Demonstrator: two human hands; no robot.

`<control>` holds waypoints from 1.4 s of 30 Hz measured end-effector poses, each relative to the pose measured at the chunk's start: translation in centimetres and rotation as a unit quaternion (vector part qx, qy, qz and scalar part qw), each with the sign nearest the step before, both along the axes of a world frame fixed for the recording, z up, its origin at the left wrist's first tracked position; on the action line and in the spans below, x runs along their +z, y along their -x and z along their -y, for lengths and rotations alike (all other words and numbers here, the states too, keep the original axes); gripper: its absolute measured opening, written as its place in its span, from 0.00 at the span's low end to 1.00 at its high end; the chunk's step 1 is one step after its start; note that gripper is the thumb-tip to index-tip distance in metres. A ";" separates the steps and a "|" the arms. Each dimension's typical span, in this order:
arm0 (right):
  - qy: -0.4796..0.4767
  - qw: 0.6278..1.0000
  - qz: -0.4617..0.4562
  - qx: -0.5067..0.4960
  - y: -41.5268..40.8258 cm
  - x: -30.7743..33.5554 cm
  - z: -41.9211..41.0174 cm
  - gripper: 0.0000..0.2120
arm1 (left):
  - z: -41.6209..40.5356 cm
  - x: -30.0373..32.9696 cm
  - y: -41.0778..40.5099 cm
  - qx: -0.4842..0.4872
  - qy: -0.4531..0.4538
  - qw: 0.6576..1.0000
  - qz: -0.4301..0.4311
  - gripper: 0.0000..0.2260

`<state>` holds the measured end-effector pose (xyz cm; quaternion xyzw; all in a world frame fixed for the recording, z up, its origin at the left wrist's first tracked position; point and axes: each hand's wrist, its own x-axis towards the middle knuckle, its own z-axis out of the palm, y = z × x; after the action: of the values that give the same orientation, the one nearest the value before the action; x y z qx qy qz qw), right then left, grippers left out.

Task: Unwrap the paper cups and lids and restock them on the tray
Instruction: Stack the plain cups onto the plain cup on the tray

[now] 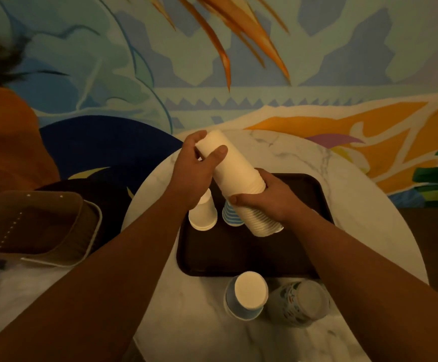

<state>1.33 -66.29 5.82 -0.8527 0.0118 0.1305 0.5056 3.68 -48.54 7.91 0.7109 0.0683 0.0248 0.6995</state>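
A long white cup stack [235, 181] is held tilted above the tray [238, 257], its closed end up toward the wall and its ribbed rim end low, just over the tray's far half. The left hand [194, 171] grips the upper end, fingers [216, 155] and thumb curled round it; the right hand [262, 199] clamps the lower part, fingers wrapped round the ribbed rims. Whether a clear wrapper is on the stack cannot be told. The step in hand appears to be restocking: the stack seems about to be set down on the tray. The next move probably calls for turning the stack upright and lowering it onto bare tray without striking what stands there. Two things stand near the likely landing place: a short white stack [202, 214], upside down on the tray under the left wrist, and a blue striped stack [229, 214] just beside it, partly hidden behind the held stack. The near half of the tray lies open. On the counter [186, 309], in front of the tray, stand a blue cup [246, 296] and a patterned stack [300, 304] that looks wrapped in film, just beside each other; these are judged not yet restocked. No lids can be made out. A brown basket [38, 226] sits left of the counter, well apart from the tray.
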 end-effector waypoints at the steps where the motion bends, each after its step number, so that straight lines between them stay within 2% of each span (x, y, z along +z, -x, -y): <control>1: 0.006 1.000 0.005 0.002 0.1 0.2 0.0 0.34 | 0.1 0.0 0.1 0.012 0.001 1.000 0.004 0.26; 10: 0.049 0.998 0.049 0.007 0.1 1.5 0.1 0.35 | 0.0 1.7 0.0 0.079 0.025 0.996 0.027 0.24; 16: 0.024 0.999 -0.007 -0.037 0.4 0.0 1.8 0.38 | -3.3 3.6 -1.1 0.168 0.033 0.982 0.074 0.30; 17: 0.003 0.998 -0.023 -0.051 0.4 -0.1 2.1 0.39 | -3.8 3.5 -0.9 0.178 0.009 0.981 0.079 0.30; 18: -0.023 0.997 -0.039 -0.064 0.4 -0.2 2.3 0.41 | -4.2 3.1 -0.6 0.165 -0.040 0.982 0.078 0.29; 21: -0.084 0.989 -0.084 -0.088 0.5 -0.2 2.5 0.45 | -4.3 -0.1 0.5 0.037 -0.176 0.983 0.043 0.27; 25: -0.117 0.983 -0.108 -0.090 0.6 -0.6 2.1 0.44 | -4.0 -4.0 1.4 -0.045 -0.243 0.969 0.003 0.28; 28: -0.127 0.981 -0.118 -0.090 0.7 -0.7 1.9 0.36 | -4.1 -5.9 1.3 -0.094 -0.273 0.957 -0.032 0.29; 31: -0.125 0.981 -0.117 -0.095 0.4 -0.8 1.8 0.41 | -4.4 -7.0 0.9 -0.133 -0.301 0.941 -0.075 0.36; 32: -0.122 0.981 -0.118 -0.096 0.3 -0.8 1.7 0.42 | -4.4 -6.6 0.7 -0.122 -0.300 0.943 -0.074 0.37; 34: -0.126 0.980 -0.120 -0.096 0.1 -0.5 1.5 0.42 | -3.9 -4.5 0.3 -0.057 -0.265 0.963 -0.015 0.33; 36: -0.130 0.979 -0.128 -0.093 0.0 0.1 1.0 0.43 | -2.9 -1.8 -0.6 -0.010 -0.166 0.984 0.061 0.26; 37: -0.129 0.979 -0.132 -0.088 0.0 0.3 0.8 0.44 | -2.4 -0.7 -1.3 -0.016 -0.106 0.991 0.077 0.25; 39: -0.124 0.980 -0.137 -0.073 0.0 0.9 0.3 0.41 | -1.5 1.2 -2.4 -0.071 -0.012 0.996 0.048 0.25; 42: -0.102 0.986 -0.119 -0.059 -0.1 1.3 -0.1 0.44 | -1.1 1.7 -3.0 -0.141 0.033 0.989 -0.023 0.23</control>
<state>1.38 -66.22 7.08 -0.7731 0.1082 0.2015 0.5917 6.64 -47.47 9.59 0.6905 -0.0157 -0.0927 0.7172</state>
